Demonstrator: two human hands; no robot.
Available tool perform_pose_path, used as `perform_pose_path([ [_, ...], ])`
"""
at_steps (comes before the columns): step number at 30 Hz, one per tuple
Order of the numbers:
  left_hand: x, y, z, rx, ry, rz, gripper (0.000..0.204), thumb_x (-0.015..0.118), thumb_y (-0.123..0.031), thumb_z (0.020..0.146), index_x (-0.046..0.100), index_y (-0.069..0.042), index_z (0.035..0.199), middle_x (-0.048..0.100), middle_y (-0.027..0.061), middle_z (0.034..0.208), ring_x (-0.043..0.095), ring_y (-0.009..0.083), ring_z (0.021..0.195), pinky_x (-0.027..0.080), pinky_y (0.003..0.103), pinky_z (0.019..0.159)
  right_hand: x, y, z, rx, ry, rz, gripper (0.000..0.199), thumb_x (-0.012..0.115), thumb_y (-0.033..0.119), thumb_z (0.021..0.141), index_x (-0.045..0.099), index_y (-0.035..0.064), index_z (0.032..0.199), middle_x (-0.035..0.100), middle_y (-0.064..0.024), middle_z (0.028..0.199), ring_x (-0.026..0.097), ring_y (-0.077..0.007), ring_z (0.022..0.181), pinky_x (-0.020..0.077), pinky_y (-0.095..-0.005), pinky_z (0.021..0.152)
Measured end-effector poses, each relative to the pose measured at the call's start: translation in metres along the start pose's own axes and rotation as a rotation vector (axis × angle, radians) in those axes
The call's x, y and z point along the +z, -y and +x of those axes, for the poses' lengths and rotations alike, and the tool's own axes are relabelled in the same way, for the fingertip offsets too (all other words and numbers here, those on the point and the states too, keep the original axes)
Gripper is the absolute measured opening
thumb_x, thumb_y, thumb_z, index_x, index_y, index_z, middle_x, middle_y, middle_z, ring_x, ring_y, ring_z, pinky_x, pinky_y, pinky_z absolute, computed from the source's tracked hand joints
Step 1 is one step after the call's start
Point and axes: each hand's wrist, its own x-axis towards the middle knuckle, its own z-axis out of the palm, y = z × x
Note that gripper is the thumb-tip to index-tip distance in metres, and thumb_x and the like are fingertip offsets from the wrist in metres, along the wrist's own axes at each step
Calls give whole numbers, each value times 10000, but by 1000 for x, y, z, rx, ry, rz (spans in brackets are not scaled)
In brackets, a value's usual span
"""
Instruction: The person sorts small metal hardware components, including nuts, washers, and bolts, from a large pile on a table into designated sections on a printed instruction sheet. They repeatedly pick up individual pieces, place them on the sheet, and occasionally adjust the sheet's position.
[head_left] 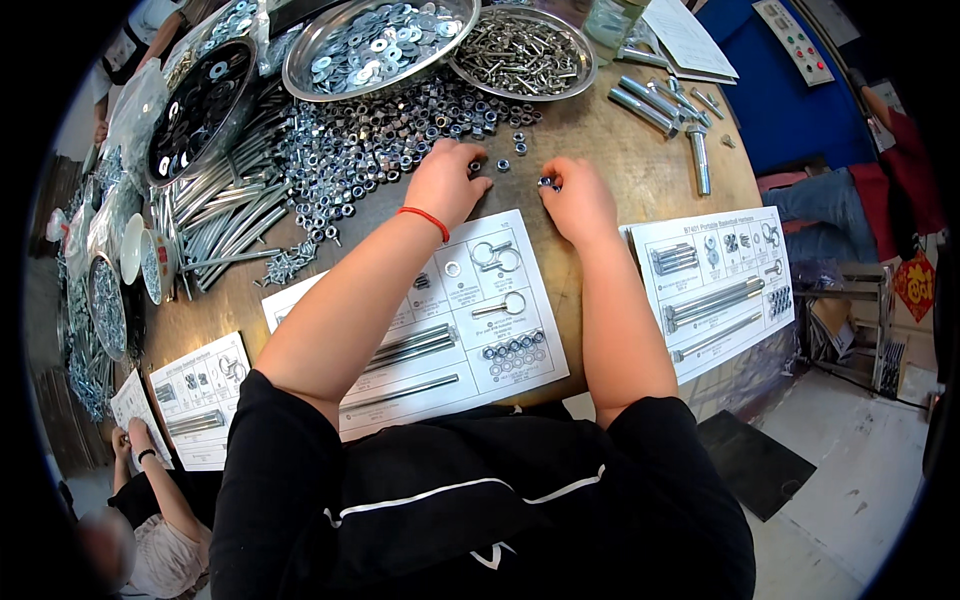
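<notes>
My left hand (445,188), with a red cord at the wrist, is at the near edge of a spread of loose hex nuts (365,140). A dark nut (475,168) shows between its curled thumb and forefinger. To the right, my right hand (580,203) has its fingers closed on shiny nuts (547,184) at the fingertips; how many is hidden. A few single nuts (503,165) lie on the table between the hands. Below my forearms is a printed sheet (520,270) with pictures of hardware.
Metal bowls of washers (385,45) and small bolts (525,55) stand at the back, with a black tray (200,110) and long rods (225,210) to the left. Large bolts (698,160) lie right. Another sheet (715,290) lies near right. A co-worker's hands (135,438) show lower left.
</notes>
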Motion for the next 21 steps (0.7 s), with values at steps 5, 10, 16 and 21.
perform_pose_path([
  [5,7,-2,8,8,20,56,324,765,-135,795,692,-69,1104,623,103,1028,646,223,885,533,336,820,4,-2,-7,-7,-22,15,181,713,87,803,678,70,979,618,-124,928,628,-292,853,515,-385,765],
  [10,11,-11,8,62,-65,128,261,738,-172,824,703,-95,1071,639,79,1029,658,251,904,535,361,813,7,-6,-8,-16,-30,80,180,701,72,803,679,69,981,618,-151,990,620,-341,925,514,-421,803],
  [16,10,-26,26,1,121,233,231,647,-308,897,731,-128,1014,698,99,1028,668,302,924,529,419,823,9,-7,-11,-18,-51,122,191,696,71,804,680,63,994,616,-156,1026,610,-360,974,511,-433,830],
  [21,8,-28,45,-133,81,214,258,664,-291,884,732,-62,981,702,163,986,668,335,900,522,432,811,9,-9,-12,-7,-61,134,191,693,71,806,680,60,996,618,-152,1025,611,-355,977,510,-429,835],
])
